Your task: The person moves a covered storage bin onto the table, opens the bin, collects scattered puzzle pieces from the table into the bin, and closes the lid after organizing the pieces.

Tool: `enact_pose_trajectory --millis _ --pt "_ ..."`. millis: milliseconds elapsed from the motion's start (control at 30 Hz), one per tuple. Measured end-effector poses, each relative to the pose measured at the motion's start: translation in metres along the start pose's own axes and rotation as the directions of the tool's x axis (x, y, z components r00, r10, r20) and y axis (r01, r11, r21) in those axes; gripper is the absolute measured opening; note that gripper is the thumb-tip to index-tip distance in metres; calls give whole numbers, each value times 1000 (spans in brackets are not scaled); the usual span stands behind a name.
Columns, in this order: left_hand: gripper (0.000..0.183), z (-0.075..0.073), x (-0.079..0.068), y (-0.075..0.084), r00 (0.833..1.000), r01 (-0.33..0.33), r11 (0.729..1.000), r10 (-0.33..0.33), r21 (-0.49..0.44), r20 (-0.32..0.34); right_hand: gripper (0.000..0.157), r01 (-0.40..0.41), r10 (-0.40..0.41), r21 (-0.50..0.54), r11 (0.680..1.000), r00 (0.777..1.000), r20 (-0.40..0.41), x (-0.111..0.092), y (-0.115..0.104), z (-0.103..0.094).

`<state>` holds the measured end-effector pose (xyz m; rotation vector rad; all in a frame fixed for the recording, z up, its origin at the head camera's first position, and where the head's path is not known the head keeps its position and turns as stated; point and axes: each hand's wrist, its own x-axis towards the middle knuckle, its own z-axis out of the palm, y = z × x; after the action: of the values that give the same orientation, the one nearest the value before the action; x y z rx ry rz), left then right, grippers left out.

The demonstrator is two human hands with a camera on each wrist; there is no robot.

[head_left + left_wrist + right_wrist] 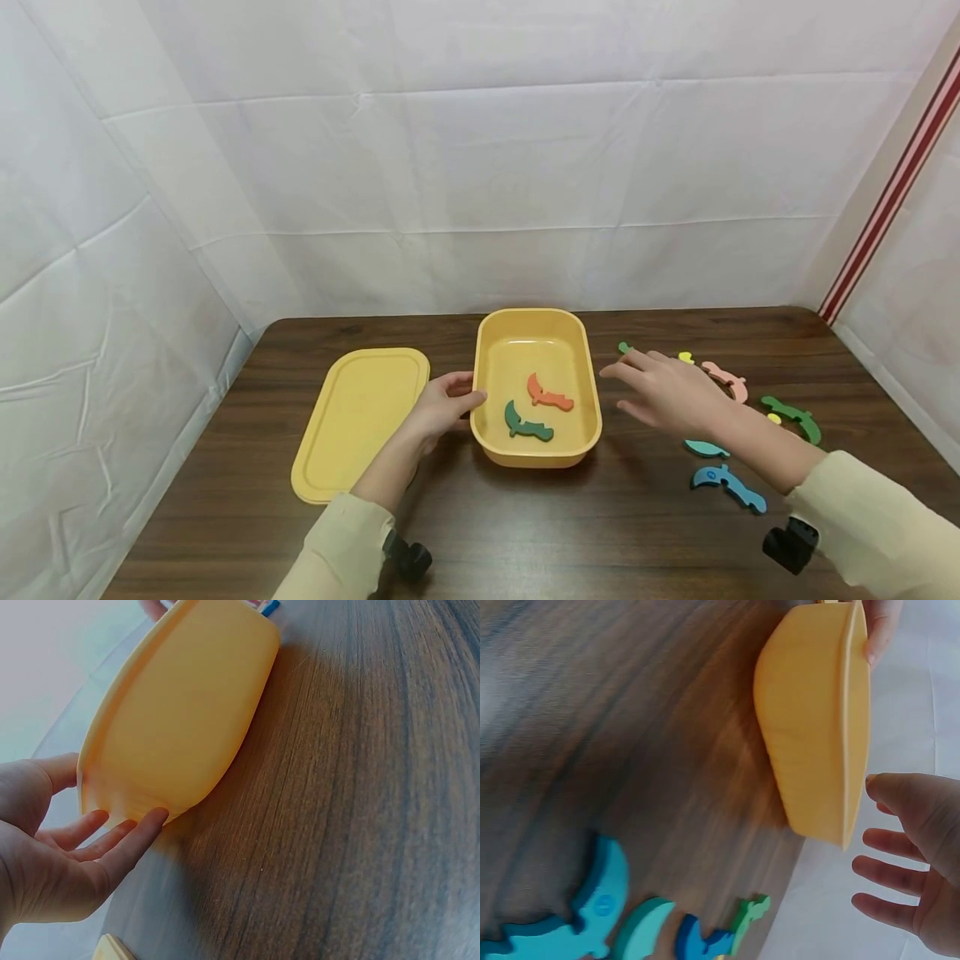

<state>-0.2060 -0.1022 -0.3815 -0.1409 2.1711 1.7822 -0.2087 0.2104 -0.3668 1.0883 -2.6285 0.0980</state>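
Observation:
A yellow plastic box stands on the table with an orange piece and a dark green piece lying inside it, both curved and notched. My left hand grips its left side, thumb over the rim and fingers along the outer wall, as the left wrist view also shows. To the right of the box, my right hand hovers with fingers loosely extended and nothing held. Partly hidden under it are a small green piece and a teal piece.
A flat yellow lid lies left of the box. On the right are a blue piece, a pink piece, a green piece and small yellow bits. White cloth hangs behind the table.

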Motion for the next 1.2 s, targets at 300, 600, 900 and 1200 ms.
enact_pose_trajectory --millis 300,600,900,1200 --pt "48 -2 11 -8 1000 4 1000 -4 7 -2 40 -18 18 21 1000 1000 -6 -28 4 13" --pt "46 -6 30 -27 1000 -3 1000 3 -3 -15 45 0 1 11 1000 999 -41 -52 2 18" --pt "45 -5 31 -28 1000 0 1000 0 5 -28 48 -57 58 22 998 998 -30 -72 1 18" --pt "45 -3 32 -29 1000 2 1000 -2 1 -30 47 -124 124 9 992 992 10 -93 5 18"
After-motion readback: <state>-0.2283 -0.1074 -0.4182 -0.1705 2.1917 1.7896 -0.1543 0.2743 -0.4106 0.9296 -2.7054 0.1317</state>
